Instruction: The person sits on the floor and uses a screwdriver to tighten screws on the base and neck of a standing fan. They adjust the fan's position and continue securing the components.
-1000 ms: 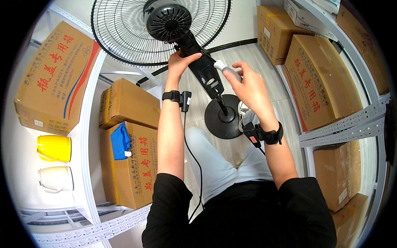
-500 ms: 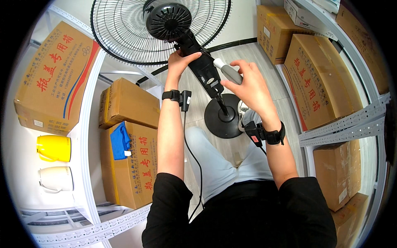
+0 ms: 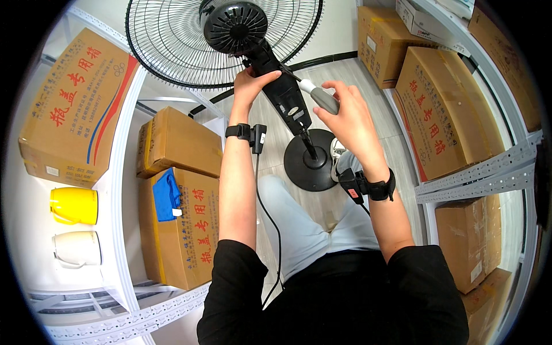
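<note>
The left hand point(image 3: 247, 91) was closed around the upper part of the black column point(image 3: 280, 96) of the standing fan point(image 3: 237, 29), with the thumb lying across it. The right hand point(image 3: 352, 122) held the grey and white screwdriver point(image 3: 323, 99) between thumb and fingers, and its thin shaft pointed toward the side of this column. The fan stood before the person, its round base point(image 3: 302, 177) on the floor point(image 3: 391, 129) beside a white shoe point(image 3: 336, 151).

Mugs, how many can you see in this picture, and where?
2. A yellow mug and a cream mug sit on the white shelf at the left, beside a large cardboard box. More could be hidden behind the box.
</note>
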A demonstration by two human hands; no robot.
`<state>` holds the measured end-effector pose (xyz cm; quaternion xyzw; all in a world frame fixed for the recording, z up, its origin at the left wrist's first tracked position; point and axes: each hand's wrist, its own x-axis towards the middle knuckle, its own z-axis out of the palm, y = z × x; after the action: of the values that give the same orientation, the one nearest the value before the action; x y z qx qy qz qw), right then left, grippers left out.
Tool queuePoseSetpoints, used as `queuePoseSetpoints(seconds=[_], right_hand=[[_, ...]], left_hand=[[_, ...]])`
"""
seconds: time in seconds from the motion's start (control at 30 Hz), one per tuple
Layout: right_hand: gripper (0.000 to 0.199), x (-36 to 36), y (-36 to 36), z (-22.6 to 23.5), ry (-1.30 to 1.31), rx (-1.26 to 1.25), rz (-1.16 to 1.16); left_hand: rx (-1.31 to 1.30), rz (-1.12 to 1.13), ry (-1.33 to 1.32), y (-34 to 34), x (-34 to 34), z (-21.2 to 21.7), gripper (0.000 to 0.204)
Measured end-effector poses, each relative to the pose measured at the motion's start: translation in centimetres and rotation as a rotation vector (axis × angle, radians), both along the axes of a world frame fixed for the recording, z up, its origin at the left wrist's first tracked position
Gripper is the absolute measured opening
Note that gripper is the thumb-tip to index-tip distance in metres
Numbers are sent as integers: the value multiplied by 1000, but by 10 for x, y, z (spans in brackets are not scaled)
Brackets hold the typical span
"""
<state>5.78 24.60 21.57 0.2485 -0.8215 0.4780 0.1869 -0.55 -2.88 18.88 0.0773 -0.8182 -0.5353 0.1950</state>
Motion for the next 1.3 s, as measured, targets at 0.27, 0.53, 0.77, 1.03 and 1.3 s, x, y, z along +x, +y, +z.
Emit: queuePoseSetpoints(seconds=[0.27, 0.53, 0.77, 1.03, 1.3], right_hand=[[33, -3, -5, 8, -421, -46, 116], [34, 20, -25, -23, -66, -19, 32], [30, 14, -18, -11, 135, 80, -85], [34, -8, -9, -13, -288, -54, 81], [36, -7, 0, -14, -535, -264, 136]], left_hand=[[1, 24, -4, 0, 2, 1, 46], [52, -13, 7, 5, 2, 5, 43], [29, 6, -42, 9, 6, 10, 43], [39, 26, -38, 7, 3, 8, 45], [80, 26, -27, 11, 5, 8, 40]])
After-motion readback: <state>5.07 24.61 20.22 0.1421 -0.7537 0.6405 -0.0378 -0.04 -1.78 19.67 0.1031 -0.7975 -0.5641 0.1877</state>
